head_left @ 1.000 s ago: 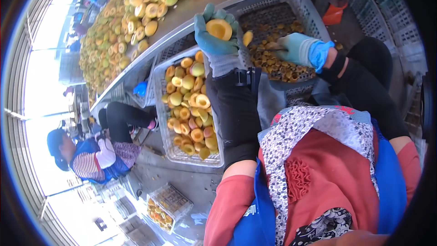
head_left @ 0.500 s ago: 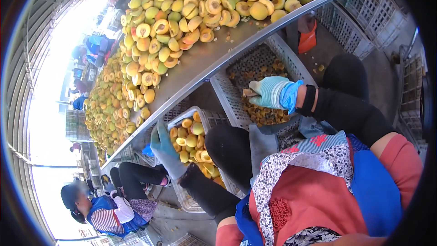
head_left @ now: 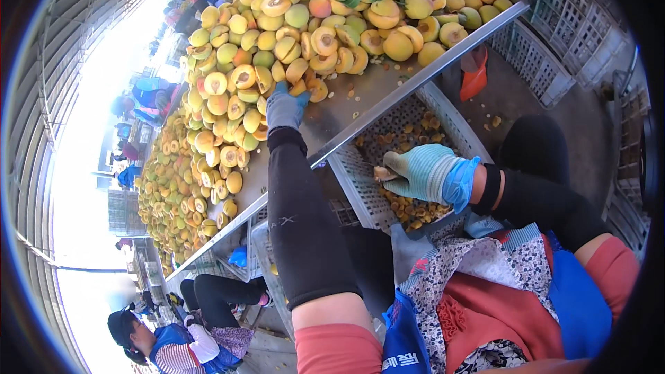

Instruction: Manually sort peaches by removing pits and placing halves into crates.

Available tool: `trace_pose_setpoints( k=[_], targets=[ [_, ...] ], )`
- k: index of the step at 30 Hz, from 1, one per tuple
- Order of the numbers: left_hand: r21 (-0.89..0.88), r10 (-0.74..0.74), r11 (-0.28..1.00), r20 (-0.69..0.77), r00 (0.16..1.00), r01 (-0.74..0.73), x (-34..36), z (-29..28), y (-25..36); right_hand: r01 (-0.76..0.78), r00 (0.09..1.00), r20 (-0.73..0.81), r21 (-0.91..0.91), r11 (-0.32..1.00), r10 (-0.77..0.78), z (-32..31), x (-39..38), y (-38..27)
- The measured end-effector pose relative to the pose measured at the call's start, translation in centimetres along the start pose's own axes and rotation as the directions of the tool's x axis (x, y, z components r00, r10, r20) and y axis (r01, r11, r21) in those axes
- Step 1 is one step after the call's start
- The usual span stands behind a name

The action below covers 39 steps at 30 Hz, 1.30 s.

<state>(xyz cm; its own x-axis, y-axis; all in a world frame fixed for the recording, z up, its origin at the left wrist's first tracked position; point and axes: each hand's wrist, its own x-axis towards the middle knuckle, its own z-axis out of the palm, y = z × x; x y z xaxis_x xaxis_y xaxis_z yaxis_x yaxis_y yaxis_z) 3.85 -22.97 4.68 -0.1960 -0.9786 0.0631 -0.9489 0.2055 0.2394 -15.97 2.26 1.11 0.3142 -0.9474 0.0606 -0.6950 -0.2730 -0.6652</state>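
My left hand point(head_left: 287, 108), in a grey-blue glove, reaches to the near edge of a large heap of yellow peaches point(head_left: 276, 5), many of them halved. Its fingers are apart, with the tips against a peach half point(head_left: 296, 88); I see nothing lifted. In a striped, pale green glove, my right hand point(head_left: 419, 172) is closed on a small pale-brown object point(head_left: 382, 174), whose kind I cannot make out. That hand is over a grey plastic crate point(head_left: 353, 190) holding brownish, pit-like scraps point(head_left: 409, 211). The heap lies on a metal-edged table point(head_left: 422, 71).
My left forearm mostly hides a second crate point(head_left: 267, 256) below the table edge. An orange-red object point(head_left: 474, 77) hangs under the table at right, near stacked crates point(head_left: 530, 62). A co-worker in a blue vest point(head_left: 173, 346) sits at lower left; others are farther off.
My left hand has moved up and right, from beside the crate of peach halves to the heap on the table. My right hand stays over its crate, still closed on the small object.
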Motion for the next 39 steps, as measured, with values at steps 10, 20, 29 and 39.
trace_pose_setpoints(
  k=[10, 20, 29, 39],
  targets=[
    [-0.586, 0.175, 0.738, -0.312, 0.934, -0.334, -13.4, -2.2, 4.6, 0.109, 0.947, -0.290, 0.695, 0.711, 0.138, -0.7, 3.4, -0.3],
    [-0.787, 0.094, -0.614, -0.142, 0.985, -0.054, -19.2, 1.3, 6.5, -0.150, 0.963, 0.012, 0.854, 0.499, 0.268, -2.4, 3.4, -1.0],
    [-0.742, -0.146, -0.669, 0.074, 0.986, -0.044, -18.8, 2.4, 4.0, 0.335, 0.844, -0.522, 0.328, 0.884, -0.126, 1.4, 4.9, -0.5],
    [-0.751, -0.094, -0.652, -0.061, 0.994, -0.107, -19.3, 2.3, 5.8, 0.022, 0.984, -0.179, 0.142, 0.990, 0.004, 1.5, 3.7, -2.7]
  ],
)
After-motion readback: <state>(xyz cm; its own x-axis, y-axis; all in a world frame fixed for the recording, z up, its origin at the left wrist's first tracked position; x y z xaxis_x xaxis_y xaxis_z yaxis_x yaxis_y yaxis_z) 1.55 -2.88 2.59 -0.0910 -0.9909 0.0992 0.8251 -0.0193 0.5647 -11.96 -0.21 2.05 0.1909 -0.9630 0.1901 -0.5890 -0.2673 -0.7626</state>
